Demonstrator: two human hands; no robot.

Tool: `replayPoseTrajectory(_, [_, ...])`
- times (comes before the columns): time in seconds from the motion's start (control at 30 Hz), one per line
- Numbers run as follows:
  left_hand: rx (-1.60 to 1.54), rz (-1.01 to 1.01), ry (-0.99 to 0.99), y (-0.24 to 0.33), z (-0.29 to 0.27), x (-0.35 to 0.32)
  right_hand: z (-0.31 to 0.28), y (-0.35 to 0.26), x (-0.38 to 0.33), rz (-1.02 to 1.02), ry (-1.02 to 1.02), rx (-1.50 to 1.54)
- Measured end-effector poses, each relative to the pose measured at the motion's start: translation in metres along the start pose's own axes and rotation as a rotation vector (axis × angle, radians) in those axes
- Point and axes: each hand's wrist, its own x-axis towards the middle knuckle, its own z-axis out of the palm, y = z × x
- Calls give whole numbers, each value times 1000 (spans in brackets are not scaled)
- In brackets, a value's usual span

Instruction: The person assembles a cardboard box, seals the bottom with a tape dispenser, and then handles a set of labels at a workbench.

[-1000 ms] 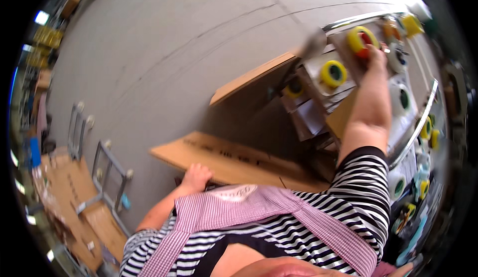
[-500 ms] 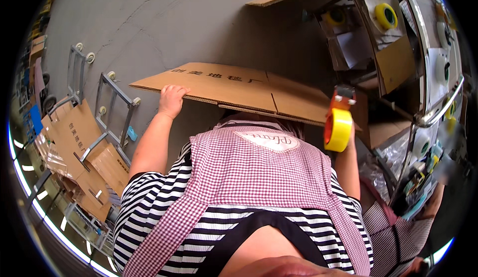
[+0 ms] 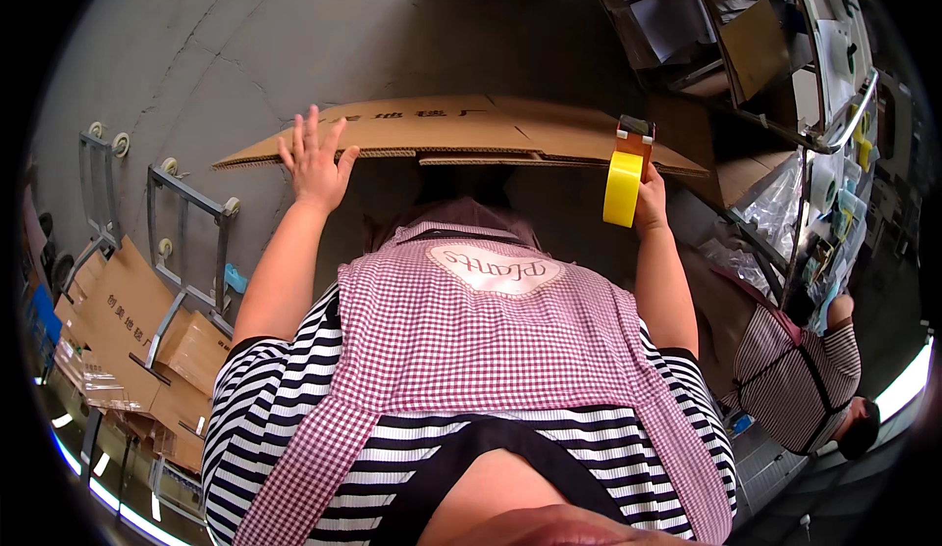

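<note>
Left hand: and it's let go of the edge! A moment ago the left hand (image 3: 319, 165) was curled over the cardboard; now it's wide, fingers spread, upper left of centre, in front of the board's left part. Whether the palm or thumb still brushes the edge, I cannot tell.
Right hand: down from the cart, where it was reaching a second ago; the right hand (image 3: 652, 203) is right of centre, closed around the tape dispenser (image 3: 636, 132).
Tape: the yellow roll (image 3: 622, 189) hangs below the dispenser's reddish head, overlapping the board's right end in view; contact there is unclear.
Cardboard: the folded brown cardboard (image 3: 412, 136) stretches across the upper middle, seen at a flatter slant than half a second ago, near edge towards the body. What bears it is hidden.
What it means: tool and board are now together in front of the body, and the left hand no longer clamps the edge, so the only firm grip to be seen is on the dispenser.
Cart: the cart with its bright rail (image 3: 852, 119) has slid towards the upper right of the frame as the view swung.
Sidelines: flattened cartons (image 3: 123, 306) by metal frames (image 3: 186, 186) at left; a co-worker in stripes (image 3: 800, 384), lower right.
</note>
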Motion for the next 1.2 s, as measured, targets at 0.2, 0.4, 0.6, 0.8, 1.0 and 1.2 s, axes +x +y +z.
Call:
replayPoseTrajectory(0.2, [-328, -593, 406, 31, 15, 3, 16, -33, -3, -71, 36, -595])
replayPoseTrajectory(0.4, [-1657, -1226, 463, 75, 50, 17, 27, -54, -12, -226, 62, -851])
replayPoseTrajectory(0.6, [-1873, -1355, 482, 92, 54, 28, 4, -35, -13, -10, -77, -638])
replayPoseTrajectory(0.8, [-1620, -1301, 547, 79, 106, -9, -28, -13, 35, -347, 33, -447])
replayPoseTrajectory(1.0, [-1484, -1285, 312, 77, 72, -19, -30, -60, 79, 161, -221, -113])
replayPoseTrajectory(1.2, [-1241, -1009, 19, 83, -3, -7, -60, -68, 87, -77, -15, -234])
